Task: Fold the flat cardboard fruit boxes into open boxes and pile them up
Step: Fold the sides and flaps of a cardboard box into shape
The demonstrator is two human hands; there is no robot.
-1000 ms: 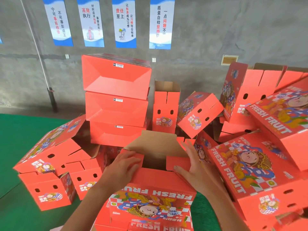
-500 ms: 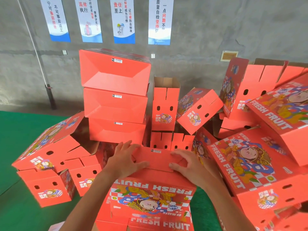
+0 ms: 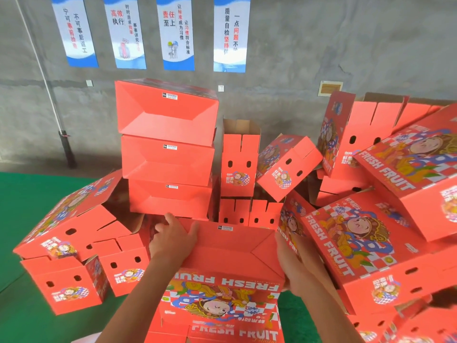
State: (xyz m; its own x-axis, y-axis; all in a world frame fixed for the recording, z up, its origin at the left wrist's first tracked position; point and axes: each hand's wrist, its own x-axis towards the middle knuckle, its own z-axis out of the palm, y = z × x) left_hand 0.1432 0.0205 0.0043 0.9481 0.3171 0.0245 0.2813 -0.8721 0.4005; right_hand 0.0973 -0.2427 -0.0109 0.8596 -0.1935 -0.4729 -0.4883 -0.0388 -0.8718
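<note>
Your left hand (image 3: 173,240) lies on the upper left corner of the red fruit box (image 3: 230,253) in front of you, fingers spread and fairly straight, pressing on its closed flap rather than curling round anything. Your right hand (image 3: 290,266) is against the box's right side, fingers running along the edge; whether they curl round that edge or simply press flat you cannot tell from here. The box sits low in the middle of the view, its plain red folded face tilted up toward you with a small white label (image 3: 225,228) near the far edge, and the printed "FRESH FRUIT" panel facing you upside down below it. It rests on more printed cardboard (image 3: 222,332) at the bottom of the frame. Just behind it rises a stack of three folded boxes (image 3: 168,149), their plain red faces toward you, against the grey concrete wall (image 3: 321,45). Loose folded boxes lie tumbled on the left (image 3: 71,219) and on the right (image 3: 358,243), on a green floor (image 3: 24,206). Four blue and white posters (image 3: 178,33) hang on the wall above.
</note>
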